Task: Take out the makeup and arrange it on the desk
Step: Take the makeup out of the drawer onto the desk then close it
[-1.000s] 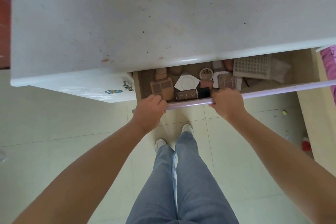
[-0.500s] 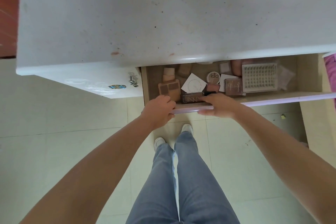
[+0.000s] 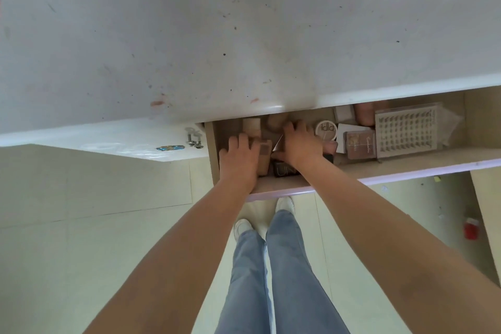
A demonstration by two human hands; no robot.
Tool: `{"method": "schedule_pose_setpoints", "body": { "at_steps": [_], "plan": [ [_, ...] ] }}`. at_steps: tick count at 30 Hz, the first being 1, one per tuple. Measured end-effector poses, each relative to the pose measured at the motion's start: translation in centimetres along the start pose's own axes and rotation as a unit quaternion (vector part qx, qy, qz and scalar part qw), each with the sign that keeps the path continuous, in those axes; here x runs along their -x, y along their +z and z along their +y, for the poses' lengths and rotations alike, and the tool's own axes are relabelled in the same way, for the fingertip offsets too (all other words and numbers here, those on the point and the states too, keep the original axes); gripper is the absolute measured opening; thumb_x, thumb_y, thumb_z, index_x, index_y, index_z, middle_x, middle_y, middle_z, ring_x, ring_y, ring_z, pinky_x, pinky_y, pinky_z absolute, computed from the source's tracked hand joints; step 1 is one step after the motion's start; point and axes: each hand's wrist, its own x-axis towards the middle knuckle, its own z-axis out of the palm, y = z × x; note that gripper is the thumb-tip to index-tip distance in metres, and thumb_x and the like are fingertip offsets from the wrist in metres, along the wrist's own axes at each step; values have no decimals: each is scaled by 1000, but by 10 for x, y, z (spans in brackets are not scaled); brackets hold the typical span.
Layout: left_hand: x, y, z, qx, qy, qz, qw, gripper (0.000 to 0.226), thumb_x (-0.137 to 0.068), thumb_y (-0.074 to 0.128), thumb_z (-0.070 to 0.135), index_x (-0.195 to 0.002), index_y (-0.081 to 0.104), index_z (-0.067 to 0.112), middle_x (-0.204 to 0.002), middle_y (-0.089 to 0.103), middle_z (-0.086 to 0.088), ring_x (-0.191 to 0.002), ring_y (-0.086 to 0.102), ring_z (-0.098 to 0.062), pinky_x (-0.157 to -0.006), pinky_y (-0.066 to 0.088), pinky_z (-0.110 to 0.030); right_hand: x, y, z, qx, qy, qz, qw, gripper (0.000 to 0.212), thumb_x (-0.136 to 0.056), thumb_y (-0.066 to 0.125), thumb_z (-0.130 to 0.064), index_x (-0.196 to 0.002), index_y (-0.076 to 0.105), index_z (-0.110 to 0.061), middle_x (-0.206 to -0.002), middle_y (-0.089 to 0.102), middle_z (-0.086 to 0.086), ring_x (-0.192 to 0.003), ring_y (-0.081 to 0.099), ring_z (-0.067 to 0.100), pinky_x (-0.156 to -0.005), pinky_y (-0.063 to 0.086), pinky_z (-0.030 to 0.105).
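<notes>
A person stands at a white desk (image 3: 244, 35), seen from above, with both bare arms reaching into an open drawer (image 3: 406, 164) under the desk's near edge. The drawer holds the makeup, all of it still inside.

The left hand (image 3: 240, 158) lies palm down at the drawer's left end, on a tan palette (image 3: 265, 156). Its fingers curl over the palette's far side, but whether they actually grip it cannot be told. A beige tube (image 3: 251, 125) stands just beyond the fingertips.

The right hand (image 3: 301, 144) is just right of the left, fingers spread and bent over a white card (image 3: 279, 142), with a black compact (image 3: 284, 169) below the wrist. What it holds, if anything, is hidden under the palm.

To the right of that hand sit a round compact (image 3: 326, 129) with lettering, then a pink-brown palette (image 3: 360, 144), then a clear lash tray (image 3: 405, 129) near the drawer's right end. Small pinkish items lie along the far side, partly under the desk.

Below, blue jeans (image 3: 271, 279) and white shoes (image 3: 244, 226) stand on a pale tiled floor (image 3: 81, 252). A small red object (image 3: 471, 228) lies on the floor at right.
</notes>
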Motion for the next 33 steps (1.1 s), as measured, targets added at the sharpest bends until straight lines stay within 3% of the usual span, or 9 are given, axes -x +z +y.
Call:
{"method": "schedule_pose_setpoints", "body": {
  "at_steps": [6, 8, 11, 12, 14, 17, 21, 25, 33],
  "plan": [
    [-13, 11, -7, -108, 63, 98, 987, 59, -88, 53, 27, -141, 30, 16, -140, 38, -7, -126, 39, -22, -100, 37, -39, -13, -1, 2, 34, -20, 23, 999, 73, -77, 68, -37, -130, 30, -5, -129, 37, 15, -119, 41, 32, -85, 45, 41],
    [-16, 10, -7, -124, 82, 47, 988, 63, -84, 56, 21, -140, 31, 7, -137, 40, -12, -124, 41, -26, -100, 37, -39, -15, -1, 2, 38, -31, 27, 998, 71, -77, 68, -36, -128, 32, -4, -128, 38, 15, -117, 42, 32, -81, 46, 39],
    [-20, 3, -7, -152, 112, 91, 978, 36, -61, 71, 29, -93, 73, 13, -82, 69, -5, -73, 66, -18, -66, 53, -25, -15, -3, 3, 51, -52, 39, 997, 65, -78, 66, -34, -125, 34, -2, -126, 40, 16, -113, 46, 32, -72, 42, 35],
    [-20, 5, -9, -132, 108, 99, 980, 23, -76, 58, 28, -80, 75, 15, -68, 67, -4, -60, 64, -18, -58, 53, -23, -14, -2, 4, 51, -53, 43, 996, 64, -78, 65, -34, -125, 34, -2, -125, 41, 17, -112, 46, 33, -72, 42, 35],
    [-26, 13, -13, -65, 131, 123, 982, 69, -97, 10, 13, -72, 74, 14, -58, 64, -8, -52, 62, -23, -54, 53, -24, -11, 0, 6, 37, -47, 59, 996, 62, -77, 64, -35, -122, 36, -1, -123, 44, 17, -110, 47, 33, -74, 44, 37],
    [-26, 8, -17, -50, 133, 159, 977, 82, -97, -3, 9, -73, 76, 13, -58, 64, -12, -54, 65, -27, -55, 55, -28, -8, 2, 8, 19, -44, 89, 995, 58, -76, 61, -33, -119, 40, -1, -119, 48, 19, -109, 48, 34, -76, 45, 37],
    [-12, 6, -25, -79, 199, 146, 966, 35, -76, 42, 6, -88, 74, 7, -71, 69, -17, -66, 69, -31, -62, 57, -37, -7, -2, 21, 29, -137, 134, 981, 61, -58, 75, -29, -108, 54, 0, -103, 57, 23, -92, 58, 38, -65, 50, 37],
    [-3, 1, -45, -78, 198, 139, 967, 100, -18, 81, 18, -112, 55, 2, -86, 67, -20, -78, 67, -34, -72, 56, -41, 0, -6, 28, 53, -243, 138, 959, 62, -32, 83, -29, -86, 65, -6, -80, 64, 20, -65, 64, 36, -42, 50, 31],
    [33, -14, -60, -23, 174, 277, 945, 94, -34, 77, 12, -120, 40, 5, -99, 39, -13, -88, 39, -29, -66, 54, -33, 39, -28, 22, 50, -354, 187, 915, 57, -35, 80, -29, -87, 69, -8, -94, 66, 24, -75, 66, 37, -52, 54, 32]
  ]
}}
